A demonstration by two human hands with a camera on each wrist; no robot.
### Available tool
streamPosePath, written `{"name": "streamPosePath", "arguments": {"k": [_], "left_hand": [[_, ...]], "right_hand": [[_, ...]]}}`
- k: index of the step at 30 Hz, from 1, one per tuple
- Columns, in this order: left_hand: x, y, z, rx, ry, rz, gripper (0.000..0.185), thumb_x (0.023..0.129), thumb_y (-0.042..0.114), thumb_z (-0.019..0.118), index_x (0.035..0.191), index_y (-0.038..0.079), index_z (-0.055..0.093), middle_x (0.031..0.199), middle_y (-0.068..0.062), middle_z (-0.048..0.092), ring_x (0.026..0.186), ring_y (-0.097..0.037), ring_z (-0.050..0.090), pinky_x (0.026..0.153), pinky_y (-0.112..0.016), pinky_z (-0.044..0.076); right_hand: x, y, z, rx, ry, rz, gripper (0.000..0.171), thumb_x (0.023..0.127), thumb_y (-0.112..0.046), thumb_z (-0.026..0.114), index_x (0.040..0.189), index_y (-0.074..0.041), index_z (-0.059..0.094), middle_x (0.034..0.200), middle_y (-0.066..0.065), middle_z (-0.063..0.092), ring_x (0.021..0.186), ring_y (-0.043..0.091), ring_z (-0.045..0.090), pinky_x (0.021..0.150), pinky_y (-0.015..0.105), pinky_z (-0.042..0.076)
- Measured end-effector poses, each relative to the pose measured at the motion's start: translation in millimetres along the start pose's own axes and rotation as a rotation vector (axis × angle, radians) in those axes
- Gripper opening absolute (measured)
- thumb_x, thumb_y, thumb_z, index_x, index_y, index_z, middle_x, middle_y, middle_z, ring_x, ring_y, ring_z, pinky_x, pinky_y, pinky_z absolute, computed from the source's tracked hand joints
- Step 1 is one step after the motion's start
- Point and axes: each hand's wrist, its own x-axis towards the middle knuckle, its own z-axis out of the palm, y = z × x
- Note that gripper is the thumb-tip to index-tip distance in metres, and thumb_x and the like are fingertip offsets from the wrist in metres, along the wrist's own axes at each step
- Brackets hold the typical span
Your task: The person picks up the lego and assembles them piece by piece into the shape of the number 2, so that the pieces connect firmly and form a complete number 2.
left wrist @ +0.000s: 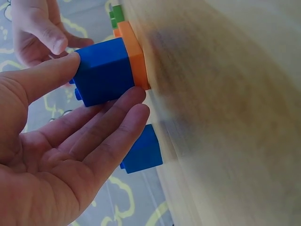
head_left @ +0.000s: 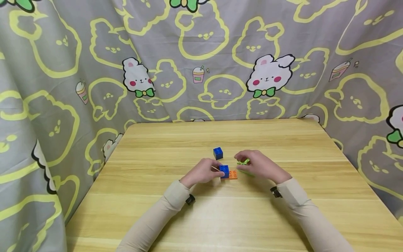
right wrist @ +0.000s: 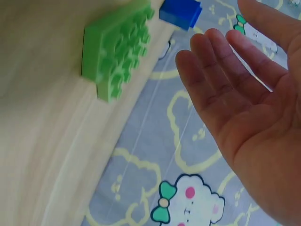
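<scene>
Sleeves: long, close-fitting, beige, one on each arm, reaching to the wrists.
Left hand (head_left: 203, 172): bare, no rings or gloves.
Right hand (head_left: 257, 165): bare, no rings or gloves.
Wrist fittings: a small black device at each sleeve cuff, on the underside of the wrist.

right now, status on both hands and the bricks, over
Left hand pinches blue brick seated on orange plate. Right hand open beside green plate, not gripping. Second blue brick apart behind.
</scene>
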Motion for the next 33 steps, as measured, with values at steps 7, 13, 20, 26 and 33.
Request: {"name": "streamPosePath", "arguments": {"k": [7, 13, 20, 26, 33], "left_hand": [[0.2, 1.4, -1.0, 0.006, 0.007, 0.016, 0.031, 0.095, 0.023, 0.075, 0.118, 0.002, 0.074, 0.109, -0.01, 0.075, 0.096, -0.017, 0.072, 0.082, -0.031, 0.057], [0.1, 1.1, -0.7, 0.004, 0.004, 0.011, 0.031, 0.094, 0.024, 0.076, 0.117, 0.003, 0.074, 0.111, -0.01, 0.075, 0.097, -0.017, 0.072, 0.083, -0.031, 0.057], [0.2, 0.3, 0.0, 0.011, 0.003, -0.001, 0.032, 0.094, 0.024, 0.076, 0.117, 0.002, 0.074, 0.11, -0.009, 0.075, 0.096, -0.015, 0.07, 0.082, -0.03, 0.057], [-0.4, 0.5, 0.6, 0.01, 0.001, -0.007, 0.033, 0.094, 0.023, 0.076, 0.119, 0.001, 0.073, 0.108, -0.01, 0.075, 0.095, -0.015, 0.071, 0.081, -0.029, 0.056], [-0.6, 1.0, 1.3, 0.008, 0.009, -0.005, 0.032, 0.094, 0.023, 0.076, 0.118, 0.002, 0.072, 0.107, -0.009, 0.076, 0.094, -0.014, 0.069, 0.081, -0.029, 0.056]], "right_hand": [[-6, 11, -14, -0.018, 0.029, 0.003, 0.033, 0.093, -0.015, 0.077, 0.121, 0.001, 0.07, 0.114, 0.015, 0.073, 0.102, 0.031, 0.068, 0.091, 0.054, 0.055], [-9, 18, -20, -0.048, 0.051, 0.033, 0.037, 0.091, -0.015, 0.078, 0.123, 0.002, 0.069, 0.117, 0.017, 0.072, 0.103, 0.031, 0.067, 0.092, 0.054, 0.054], [-10, 24, -23, -0.07, 0.053, 0.036, 0.038, 0.089, -0.017, 0.081, 0.12, 0.001, 0.07, 0.115, 0.016, 0.072, 0.101, 0.028, 0.066, 0.09, 0.051, 0.054], [-9, 29, -20, -0.068, -0.004, 0.048, 0.039, 0.088, -0.017, 0.082, 0.119, 0.002, 0.07, 0.111, 0.013, 0.072, 0.1, 0.029, 0.066, 0.089, 0.05, 0.054], [-7, 33, -14, -0.081, -0.075, 0.048, 0.038, 0.084, -0.017, 0.085, 0.114, 0.0, 0.07, 0.103, 0.008, 0.071, 0.095, 0.026, 0.065, 0.085, 0.044, 0.054]]}}
